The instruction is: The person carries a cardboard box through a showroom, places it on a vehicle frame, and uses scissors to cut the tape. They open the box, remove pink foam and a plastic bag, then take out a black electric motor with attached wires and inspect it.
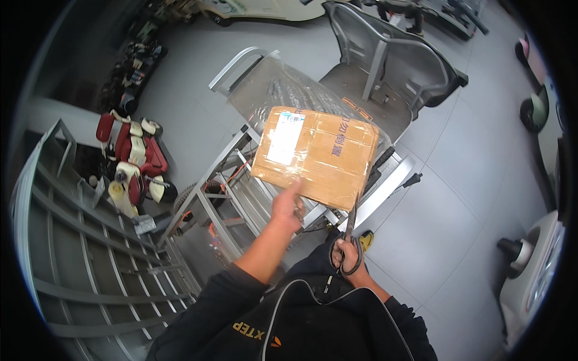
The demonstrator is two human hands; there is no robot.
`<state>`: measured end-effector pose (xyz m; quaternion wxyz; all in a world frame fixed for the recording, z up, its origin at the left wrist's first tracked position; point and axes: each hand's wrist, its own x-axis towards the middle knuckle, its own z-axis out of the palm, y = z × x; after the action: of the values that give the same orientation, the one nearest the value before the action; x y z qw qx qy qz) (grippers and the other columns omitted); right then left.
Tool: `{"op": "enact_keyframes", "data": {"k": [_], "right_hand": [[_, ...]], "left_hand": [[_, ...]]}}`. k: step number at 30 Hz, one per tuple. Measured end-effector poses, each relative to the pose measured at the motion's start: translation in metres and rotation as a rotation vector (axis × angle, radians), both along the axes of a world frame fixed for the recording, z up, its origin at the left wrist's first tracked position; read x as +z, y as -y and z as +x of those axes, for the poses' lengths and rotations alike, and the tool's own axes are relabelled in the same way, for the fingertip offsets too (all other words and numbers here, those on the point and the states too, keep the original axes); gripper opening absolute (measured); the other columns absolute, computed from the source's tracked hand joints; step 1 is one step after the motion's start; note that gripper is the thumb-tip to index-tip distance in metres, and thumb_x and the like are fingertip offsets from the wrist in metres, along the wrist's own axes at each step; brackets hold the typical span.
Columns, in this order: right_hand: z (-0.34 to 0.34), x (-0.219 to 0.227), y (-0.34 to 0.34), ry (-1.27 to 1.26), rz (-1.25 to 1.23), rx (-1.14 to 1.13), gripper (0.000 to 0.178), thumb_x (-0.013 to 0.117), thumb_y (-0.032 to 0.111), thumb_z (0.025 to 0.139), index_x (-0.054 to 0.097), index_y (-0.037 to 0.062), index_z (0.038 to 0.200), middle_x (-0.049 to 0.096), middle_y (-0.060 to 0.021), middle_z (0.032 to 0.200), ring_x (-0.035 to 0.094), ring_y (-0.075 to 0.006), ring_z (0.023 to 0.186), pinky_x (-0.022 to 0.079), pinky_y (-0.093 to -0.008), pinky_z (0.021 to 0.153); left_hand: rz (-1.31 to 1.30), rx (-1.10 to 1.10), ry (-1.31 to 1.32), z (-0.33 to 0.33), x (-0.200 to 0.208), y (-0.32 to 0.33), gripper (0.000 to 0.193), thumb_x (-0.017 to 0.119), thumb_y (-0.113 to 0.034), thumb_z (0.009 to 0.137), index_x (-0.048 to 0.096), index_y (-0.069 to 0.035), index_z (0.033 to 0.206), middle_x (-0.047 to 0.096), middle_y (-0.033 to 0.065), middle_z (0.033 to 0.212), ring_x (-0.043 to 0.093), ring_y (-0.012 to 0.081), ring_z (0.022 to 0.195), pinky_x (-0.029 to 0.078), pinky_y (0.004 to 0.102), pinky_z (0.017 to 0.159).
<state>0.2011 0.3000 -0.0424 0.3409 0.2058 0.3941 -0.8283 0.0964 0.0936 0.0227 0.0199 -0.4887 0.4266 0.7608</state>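
Observation:
A flat brown cardboard box [328, 162], wrapped in shiny clear tape and bearing a white label [286, 138], lies in front of me on a plastic-covered seat or pad [259, 90]. At the box's near edge is my left hand [286, 209], its thumb against the cardboard and its other fingers curled below, partly hidden. My right hand [346, 256] grips the dark handles of a pair of scissors [351, 225]. The blades point away from me and reach the box's near right corner; whether their tips are in the cardboard I cannot tell.
Under the box stands a silver metal frame [226, 222] with wheels and orange cables. A grey office chair [385, 60] is just beyond, at right. To the left are a metal rack [108, 265] and a red-and-cream scooter [135, 150]. A white vehicle [533, 277] stands at far right.

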Motion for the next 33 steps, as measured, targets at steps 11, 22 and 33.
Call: {"op": "enact_keyframes", "data": {"k": [11,22,33], "right_hand": [[0.024,0.02,0.025,-0.733,0.459,0.51,0.024,0.056,0.023,0.098,0.061,0.0023,0.109,0.061,-0.0092,0.074,0.061,-0.0208,0.069,0.05,-0.0376,0.067],[-0.015,0.013,0.144,-0.487,0.666,0.296,0.033,0.051,0.03,0.1,0.058,-0.0022,0.099,0.057,-0.0075,0.072,0.061,-0.0193,0.063,0.05,-0.0358,0.059],[-0.027,0.019,0.169,-0.378,0.834,0.34,0.037,0.05,0.031,0.102,0.059,-0.0054,0.105,0.067,-0.0338,0.095,0.064,-0.0546,0.095,0.051,-0.0544,0.085]], "left_hand": [[0.093,-0.103,-0.025,-0.005,0.001,0.085,0.021,0.075,-0.022,0.096,0.06,-0.009,0.101,0.055,-0.0011,0.07,0.046,0.0062,0.045,0.025,0.0218,0.034],[0.157,-0.248,0.01,-0.013,0.002,0.105,0.026,0.076,-0.023,0.096,0.061,-0.007,0.11,0.057,-0.0001,0.076,0.043,0.0074,0.045,0.027,0.0222,0.036],[0.185,-0.264,0.007,-0.014,-0.005,0.112,0.024,0.076,-0.023,0.097,0.062,-0.005,0.108,0.056,0.001,0.075,0.045,0.0088,0.048,0.031,0.025,0.037]]}}
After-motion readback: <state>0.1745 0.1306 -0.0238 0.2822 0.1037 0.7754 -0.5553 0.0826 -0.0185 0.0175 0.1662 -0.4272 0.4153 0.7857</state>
